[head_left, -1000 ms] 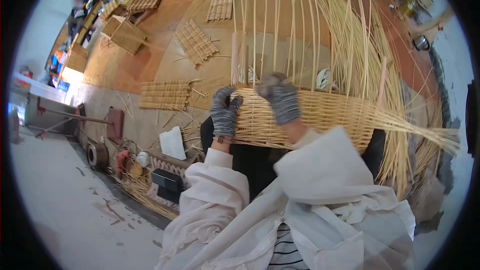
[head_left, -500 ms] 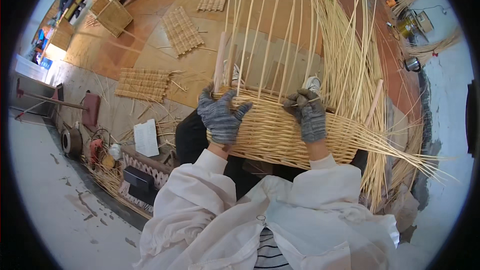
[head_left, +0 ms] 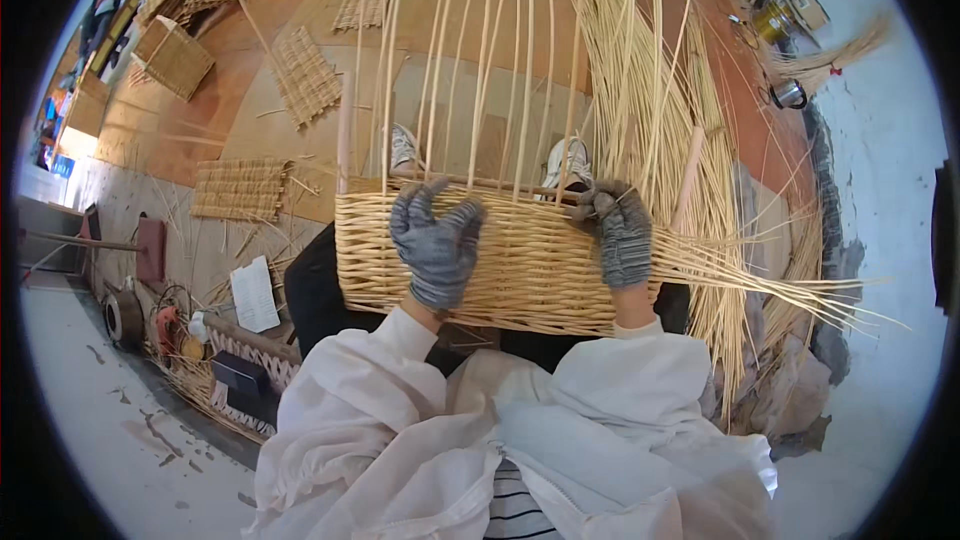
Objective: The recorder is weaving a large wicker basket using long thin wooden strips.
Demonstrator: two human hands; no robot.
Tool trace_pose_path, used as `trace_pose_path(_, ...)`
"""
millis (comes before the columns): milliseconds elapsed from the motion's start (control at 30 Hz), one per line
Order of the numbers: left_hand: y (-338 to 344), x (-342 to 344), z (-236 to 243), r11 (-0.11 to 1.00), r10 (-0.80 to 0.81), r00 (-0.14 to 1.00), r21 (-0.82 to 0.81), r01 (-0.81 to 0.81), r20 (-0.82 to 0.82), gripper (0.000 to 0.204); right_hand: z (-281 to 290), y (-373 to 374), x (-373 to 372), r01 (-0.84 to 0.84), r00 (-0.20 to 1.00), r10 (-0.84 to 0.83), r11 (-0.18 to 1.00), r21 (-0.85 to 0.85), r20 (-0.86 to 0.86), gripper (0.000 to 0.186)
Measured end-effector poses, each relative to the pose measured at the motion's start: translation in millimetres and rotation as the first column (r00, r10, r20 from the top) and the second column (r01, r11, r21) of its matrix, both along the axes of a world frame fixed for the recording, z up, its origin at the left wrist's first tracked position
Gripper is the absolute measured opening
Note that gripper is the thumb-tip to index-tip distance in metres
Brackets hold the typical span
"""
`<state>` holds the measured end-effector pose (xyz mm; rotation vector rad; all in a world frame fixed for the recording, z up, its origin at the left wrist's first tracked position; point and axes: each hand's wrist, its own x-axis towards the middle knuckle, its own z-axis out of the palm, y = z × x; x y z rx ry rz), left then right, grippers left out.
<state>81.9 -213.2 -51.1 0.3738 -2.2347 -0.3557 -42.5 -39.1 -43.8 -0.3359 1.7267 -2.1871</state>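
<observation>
A pale wicker weave (head_left: 525, 265) lies across my lap, with tall upright stakes (head_left: 485, 70) rising from its far edge. On its left part is my left hand (head_left: 437, 245), in a grey knit glove, with thumb and fingers apart and nothing held. My right hand (head_left: 622, 235), gloved likewise, is at the far edge near the right end. Its fingers are pinched together around a thin wicker rod, mostly hidden by the glove. Loose rod ends (head_left: 780, 285) fan out to the right of the weave. Thicker wooden poles stand at its left end (head_left: 346, 130) and right end (head_left: 688, 175).
A big bundle of long rods (head_left: 650, 70) covers the floor at the right. Several woven mats, one of them nearby (head_left: 240, 189), and a wicker box (head_left: 173, 57) lie farther left. A white sheet (head_left: 254, 295) is by my left knee. A metal pot (head_left: 788, 94) stands by the right wall.
The weave has shifted left in view, and its left end now shows past my left hand. My left hand sits farther right along it. My right hand stays pinched at the far edge.
</observation>
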Motion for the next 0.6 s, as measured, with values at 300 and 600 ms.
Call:
trace_pose_path(300,71,-42,42,0.994,-0.074,0.744,-0.010,0.108,0.665,0.048,40,-30,-56,0.080,0.997,-0.077,0.988,0.135,-0.033,0.027)
trace_pose_path(600,143,-99,41,0.915,-0.399,0.602,0.347,0.207,0.692,0.048,34,28,-90,0.331,0.815,0.421,0.226,0.916,-0.398,0.044)
